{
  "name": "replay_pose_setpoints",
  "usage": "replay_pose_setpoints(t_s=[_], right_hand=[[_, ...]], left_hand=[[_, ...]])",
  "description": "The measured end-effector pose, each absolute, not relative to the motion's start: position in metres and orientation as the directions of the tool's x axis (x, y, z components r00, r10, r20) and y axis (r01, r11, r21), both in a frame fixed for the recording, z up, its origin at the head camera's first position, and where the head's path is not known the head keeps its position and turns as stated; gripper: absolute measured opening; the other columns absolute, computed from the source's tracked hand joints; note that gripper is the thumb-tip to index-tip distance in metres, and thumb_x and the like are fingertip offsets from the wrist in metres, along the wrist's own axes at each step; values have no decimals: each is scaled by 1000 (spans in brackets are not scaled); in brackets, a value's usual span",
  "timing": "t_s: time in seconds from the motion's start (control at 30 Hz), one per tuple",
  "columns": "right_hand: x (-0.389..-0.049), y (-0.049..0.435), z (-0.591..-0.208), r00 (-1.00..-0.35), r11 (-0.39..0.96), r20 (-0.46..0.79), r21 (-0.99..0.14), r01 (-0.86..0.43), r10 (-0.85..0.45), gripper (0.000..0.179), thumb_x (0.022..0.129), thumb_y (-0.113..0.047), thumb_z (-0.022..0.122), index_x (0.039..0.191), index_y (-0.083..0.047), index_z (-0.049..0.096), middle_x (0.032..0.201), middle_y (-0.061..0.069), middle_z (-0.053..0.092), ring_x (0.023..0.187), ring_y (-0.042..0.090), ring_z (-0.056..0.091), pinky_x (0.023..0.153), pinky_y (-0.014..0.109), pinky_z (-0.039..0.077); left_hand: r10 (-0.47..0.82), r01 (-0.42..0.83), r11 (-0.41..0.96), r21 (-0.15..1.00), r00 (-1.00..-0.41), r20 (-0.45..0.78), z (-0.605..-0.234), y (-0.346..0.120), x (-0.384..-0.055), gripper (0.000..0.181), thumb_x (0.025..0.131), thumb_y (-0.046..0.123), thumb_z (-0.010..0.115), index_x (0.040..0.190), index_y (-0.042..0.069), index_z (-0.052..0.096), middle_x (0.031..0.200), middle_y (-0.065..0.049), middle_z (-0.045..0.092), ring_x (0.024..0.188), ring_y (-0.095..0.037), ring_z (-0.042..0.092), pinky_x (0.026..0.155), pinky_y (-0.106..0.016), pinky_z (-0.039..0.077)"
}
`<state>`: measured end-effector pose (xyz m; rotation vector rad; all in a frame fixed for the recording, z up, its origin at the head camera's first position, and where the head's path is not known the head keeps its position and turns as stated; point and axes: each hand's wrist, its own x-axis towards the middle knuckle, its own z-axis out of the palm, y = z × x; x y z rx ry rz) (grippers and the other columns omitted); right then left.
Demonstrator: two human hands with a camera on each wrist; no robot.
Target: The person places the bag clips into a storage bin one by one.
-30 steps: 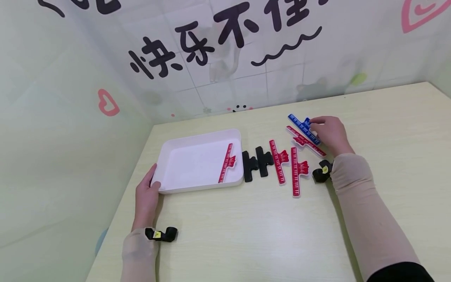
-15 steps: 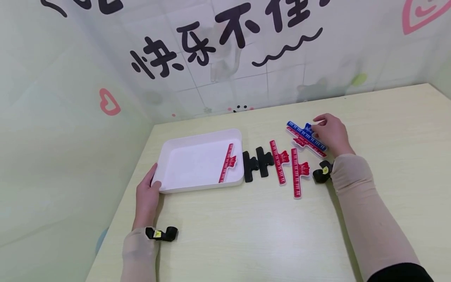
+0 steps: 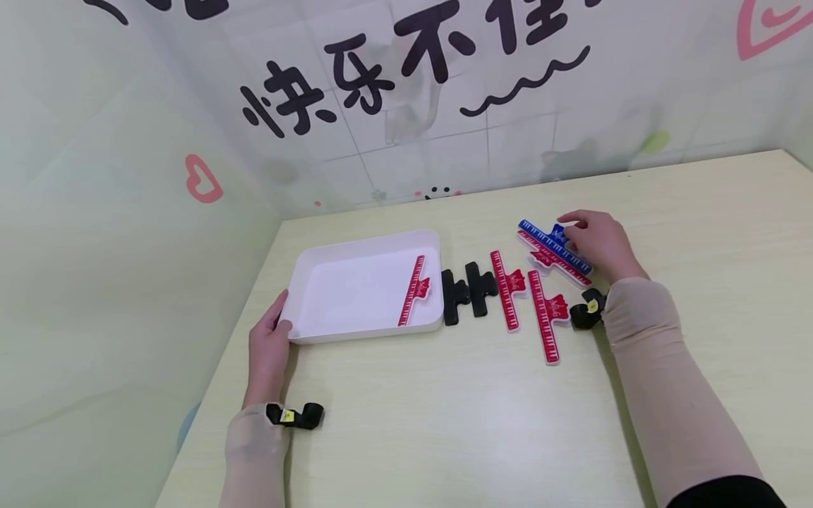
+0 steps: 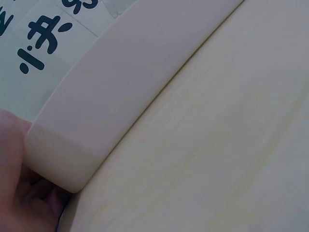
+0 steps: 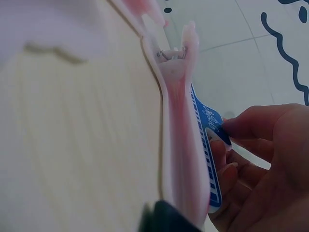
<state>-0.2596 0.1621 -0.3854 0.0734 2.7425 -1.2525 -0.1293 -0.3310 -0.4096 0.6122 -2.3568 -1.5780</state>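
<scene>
My left hand (image 3: pixel 269 353) grips the near left corner of a white tray (image 3: pixel 362 336), with the thumb at its rim. The tray's pale wall (image 4: pixel 111 72) fills much of the left wrist view. Inside the tray lies a red ruler-edged clip (image 3: pixel 411 291). On the right, my right hand (image 3: pixel 601 242) pinches the handle of a blue ruler-edged clip (image 3: pixel 554 245); the right wrist view shows the thumb on that blue handle (image 5: pixel 216 123). The blue clip lies against a red clip (image 3: pixel 545 258), partly covering it.
Between the tray and my right hand, two black clips (image 3: pixel 454 296) and two more red clips (image 3: pixel 506 293) form a row on the light wooden table (image 3: pixel 444 416). A printed wall sheet (image 3: pixel 432 155) stands behind the table.
The blue clip has come toward me with my right hand, closing up against the red clip. The nearest red clip has turned and slid toward me. My left hand keeps its grip on the tray.
</scene>
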Motion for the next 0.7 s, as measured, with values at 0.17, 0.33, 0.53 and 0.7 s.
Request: replay_pose_setpoints(t_s=[0.17, 0.33, 0.53, 0.7], right_hand=[[-259, 162, -386, -990, 635, -143, -764, 113, 3, 39, 95, -25, 39, 128, -7, 51, 105, 17, 56, 88, 26, 52, 66, 30, 42], [-261, 162, -389, -992, 658, -124, -748, 86, -11, 40, 94, -30, 48, 126, -7, 53, 104, 17, 57, 88, 26, 52, 68, 31, 43], [-262, 162, -389, -996, 694, -86, -719, 39, -34, 39, 93, -26, 52, 127, -6, 53, 105, 17, 54, 90, 28, 50, 72, 36, 43], [-262, 163, -387, -996, 716, -63, -698, 1, -60, 38, 94, -24, 50, 129, -9, 51, 110, 17, 52, 91, 29, 51, 72, 37, 43]], left_hand=[[-463, -202, 323, 925, -886, -32, -410, -331, -129, 54, 92, 5, 36, 138, 33, 40, 146, 15, 31, 136, -4, 23, 112, -30, 24], [-458, -209, 333, 919, -888, -36, -409, -331, -128, 50, 94, 9, 37, 138, 34, 39, 146, 16, 31, 136, -4, 23, 112, -31, 23], [-450, -210, 332, 920, -892, -41, -409, -332, -128, 48, 95, 12, 38, 136, 37, 39, 146, 16, 30, 136, -4, 22, 112, -30, 23], [-454, -222, 334, 916, -889, -50, -409, -331, -127, 47, 95, 14, 38, 136, 38, 39, 146, 17, 30, 136, -3, 21, 112, -30, 23]])
